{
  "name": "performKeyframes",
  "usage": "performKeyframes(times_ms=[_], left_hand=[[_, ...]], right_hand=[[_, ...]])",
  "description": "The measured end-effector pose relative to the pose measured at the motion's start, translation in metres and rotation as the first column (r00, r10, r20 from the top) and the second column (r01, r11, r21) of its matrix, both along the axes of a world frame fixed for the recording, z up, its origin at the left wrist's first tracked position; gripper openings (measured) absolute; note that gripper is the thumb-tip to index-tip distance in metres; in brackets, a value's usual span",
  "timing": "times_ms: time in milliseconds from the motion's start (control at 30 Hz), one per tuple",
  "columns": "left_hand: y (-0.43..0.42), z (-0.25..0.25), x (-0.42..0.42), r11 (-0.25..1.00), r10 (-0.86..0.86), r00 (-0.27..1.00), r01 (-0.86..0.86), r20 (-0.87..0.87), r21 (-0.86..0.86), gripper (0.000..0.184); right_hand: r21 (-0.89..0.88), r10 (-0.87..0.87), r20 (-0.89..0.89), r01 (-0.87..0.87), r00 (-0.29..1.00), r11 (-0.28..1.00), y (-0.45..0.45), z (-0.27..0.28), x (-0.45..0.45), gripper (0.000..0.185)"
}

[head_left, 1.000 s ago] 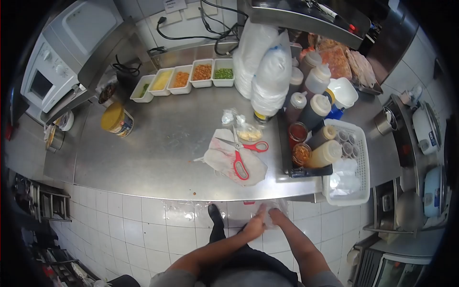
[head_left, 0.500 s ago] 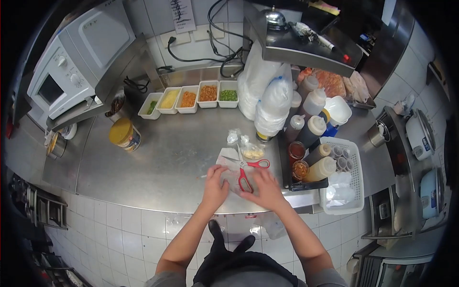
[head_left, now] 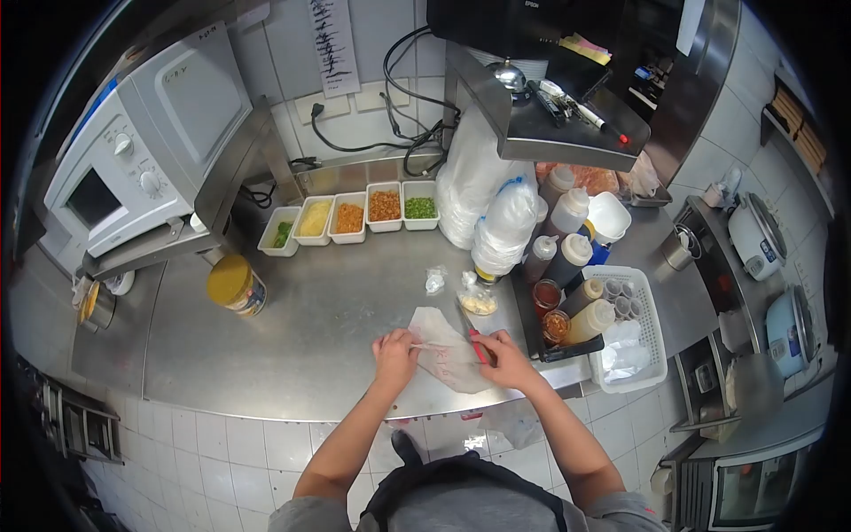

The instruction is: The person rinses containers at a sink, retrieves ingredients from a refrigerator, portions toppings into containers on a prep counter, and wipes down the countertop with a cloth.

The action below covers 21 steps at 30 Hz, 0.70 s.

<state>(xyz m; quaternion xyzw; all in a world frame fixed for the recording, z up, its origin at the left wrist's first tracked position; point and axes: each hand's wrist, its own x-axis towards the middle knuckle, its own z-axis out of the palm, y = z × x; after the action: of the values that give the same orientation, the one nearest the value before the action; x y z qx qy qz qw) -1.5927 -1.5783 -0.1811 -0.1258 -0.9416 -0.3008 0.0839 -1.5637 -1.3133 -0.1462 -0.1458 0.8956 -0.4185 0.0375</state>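
Observation:
My left hand [head_left: 396,356] is closed, its fingers pinching the left edge of a flat, translucent plastic bag [head_left: 448,359] with reddish writing on it. The bag lies slanted near the counter's front edge. At its right side, my right hand [head_left: 505,362] is closed around red-handled scissors [head_left: 479,348], whose blades point away from me. Just beyond the scissors' tip sits a small clear bag of pale yellowish food [head_left: 479,303]. A crumpled bit of clear plastic [head_left: 435,280] lies to its left.
White tubs of toppings [head_left: 385,222] line the back of the steel counter [head_left: 292,346]. A yellow-lidded container [head_left: 235,285] stands left. To the right are a black caddy [head_left: 567,350] of sauce bottles and a white basket [head_left: 654,355]. Wrapped plastic stacks [head_left: 505,226] stand behind.
My right hand has taken hold of the scissors, which were lying on the bag. My left hand has gone from resting beside the bag to pinching its edge. The camera view has shifted slightly.

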Motion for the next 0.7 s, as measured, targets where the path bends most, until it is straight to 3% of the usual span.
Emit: performKeyframes(times_ms=[67, 167, 200, 300, 367, 433, 533, 633, 667, 700], left_hand=[[-0.01, 0.013, -0.001, 0.988, -0.011, 0.998, 0.001, 0.061, 0.152, 0.023], [-0.032, 0.043, -0.004, 0.962, -0.038, 0.997, 0.02, 0.061, 0.271, 0.02], [-0.04, 0.053, -0.006, 0.982, 0.005, 0.999, -0.014, 0.045, 0.19, 0.025], [-0.054, 0.042, -0.024, 0.998, 0.054, 0.998, -0.054, -0.018, 0.011, 0.044], [-0.043, 0.033, -0.03, 0.999, 0.042, 0.999, -0.042, 0.025, -0.015, 0.058], [-0.02, 0.026, -0.03, 1.0, 0.013, 0.988, -0.016, 0.154, 0.02, 0.073], [0.021, 0.01, -0.018, 0.981, 0.155, 0.91, -0.095, 0.386, -0.17, 0.081], [0.048, -0.002, -0.006, 0.913, 0.193, 0.968, -0.117, 0.162, -0.39, 0.085], [0.052, -0.005, -0.008, 0.902, 0.223, 0.962, -0.142, 0.158, -0.408, 0.087], [0.057, -0.002, -0.011, 0.904, 0.213, 0.964, -0.133, 0.158, -0.406, 0.087]], right_hand=[[-0.155, -0.13, -0.053, 0.121, 0.99, 0.981, -0.004, 0.016, 0.003, 0.039], [-0.325, -0.257, 0.027, 0.252, 0.966, 0.912, -0.002, 0.033, 0.014, 0.036], [-0.263, -0.26, -0.142, 0.217, 0.955, 0.94, 0.002, 0.044, 0.017, 0.031], [-0.442, -0.277, 0.08, 0.283, 0.958, 0.851, 0.03, 0.108, 0.036, 0.026], [-0.497, -0.309, 0.106, 0.32, 0.945, 0.807, 0.064, 0.162, 0.048, 0.024], [-0.466, -0.418, 0.108, 0.417, 0.902, 0.78, 0.109, 0.204, 0.053, 0.025], [-0.35, -0.569, -0.041, 0.521, 0.821, 0.778, 0.191, 0.226, 0.031, 0.023], [-0.201, -0.724, -0.243, 0.697, 0.645, 0.688, 0.243, 0.228, -0.032, 0.025], [-0.165, -0.749, -0.311, 0.743, 0.585, 0.648, 0.256, 0.22, -0.058, 0.026], [-0.003, -0.626, -0.605, 0.785, 0.491, 0.619, 0.276, 0.197, -0.091, 0.024]])
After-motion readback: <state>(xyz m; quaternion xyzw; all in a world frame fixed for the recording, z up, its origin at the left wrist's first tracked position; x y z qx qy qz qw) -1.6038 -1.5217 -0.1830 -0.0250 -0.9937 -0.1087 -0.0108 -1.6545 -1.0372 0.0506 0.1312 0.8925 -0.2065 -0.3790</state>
